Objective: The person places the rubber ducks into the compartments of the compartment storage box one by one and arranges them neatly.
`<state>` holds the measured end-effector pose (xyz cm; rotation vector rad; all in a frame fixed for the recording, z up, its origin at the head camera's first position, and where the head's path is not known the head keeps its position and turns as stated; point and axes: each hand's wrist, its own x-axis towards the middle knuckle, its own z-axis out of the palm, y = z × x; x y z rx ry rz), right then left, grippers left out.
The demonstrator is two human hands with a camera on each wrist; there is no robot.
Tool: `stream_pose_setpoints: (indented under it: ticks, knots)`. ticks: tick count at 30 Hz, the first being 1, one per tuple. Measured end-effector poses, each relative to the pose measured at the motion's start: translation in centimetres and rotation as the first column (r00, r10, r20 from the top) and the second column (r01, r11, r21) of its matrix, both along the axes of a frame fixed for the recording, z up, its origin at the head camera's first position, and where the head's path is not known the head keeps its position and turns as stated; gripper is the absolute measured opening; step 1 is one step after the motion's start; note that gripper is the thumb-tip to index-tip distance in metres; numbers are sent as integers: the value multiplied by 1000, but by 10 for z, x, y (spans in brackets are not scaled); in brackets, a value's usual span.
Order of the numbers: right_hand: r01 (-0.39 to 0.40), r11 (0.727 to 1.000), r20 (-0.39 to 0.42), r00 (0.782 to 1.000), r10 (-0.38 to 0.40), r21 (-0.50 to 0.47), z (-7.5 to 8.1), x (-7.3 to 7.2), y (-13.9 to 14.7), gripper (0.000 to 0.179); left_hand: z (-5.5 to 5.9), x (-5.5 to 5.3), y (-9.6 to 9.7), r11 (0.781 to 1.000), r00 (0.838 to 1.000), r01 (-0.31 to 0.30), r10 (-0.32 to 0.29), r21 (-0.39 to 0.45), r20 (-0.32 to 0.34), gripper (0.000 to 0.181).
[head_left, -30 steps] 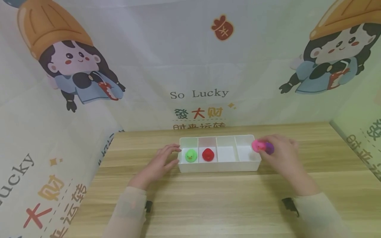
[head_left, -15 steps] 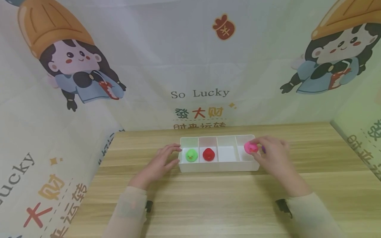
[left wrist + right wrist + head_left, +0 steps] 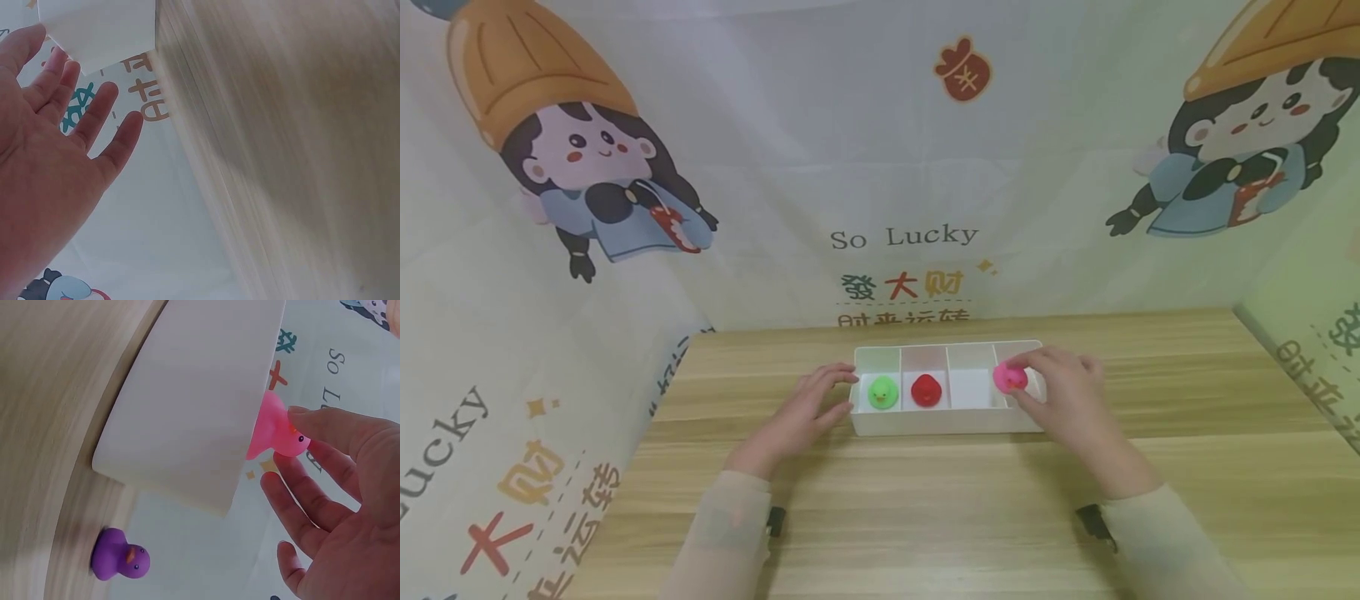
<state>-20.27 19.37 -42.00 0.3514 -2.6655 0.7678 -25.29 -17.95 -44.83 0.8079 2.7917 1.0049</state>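
My right hand [image 3: 1063,400] pinches a pink rubber duck [image 3: 1011,378] between thumb and fingers, over the right part of a white box with compartments [image 3: 951,422]. In the right wrist view the pink duck [image 3: 279,428] shows partly above the box's rim. My left hand [image 3: 805,410] touches the box's left end with its fingertips, the fingers spread and relaxed, as the left wrist view shows too. Inside the box, a green rubber duck [image 3: 882,392] sits in the leftmost compartment and a red rubber duck [image 3: 927,389] in the one beside it.
A purple rubber duck [image 3: 119,554] stands on the wooden table [image 3: 925,517] just past the box's right end, hidden behind my right hand in the head view. A printed cloth [image 3: 775,167] hangs behind the table and along both sides.
My right hand has moved left with the pink duck, from beside the box's right end to over its right compartments. My left hand stays at the left end.
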Motion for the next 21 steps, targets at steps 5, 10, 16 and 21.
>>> stream_pose_setpoints:
  ticks: [5, 10, 16, 21]
  knots:
    - [0, 1000, 13, 1000, 0, -7, -2, -2, -8, 31, 0, 0, 0, 1000, 1000, -4, 4, -3, 9, 40]
    - [-20, 1000, 14, 1000, 20, 4, -3, -5, -16, 31, 1, 2, -1, 1000, 1000, -16, 16, -3, 18, 40]
    - [-33, 999, 7, 999, 33, -5, -7, -10, -22, 31, 2, 1, 0, 1000, 1000, -9, 9, 4, 8, 41]
    - [-46, 999, 16, 999, 46, -18, -10, -13, -25, 31, 1, 0, 0, 1000, 1000, -9, 9, -4, 7, 41]
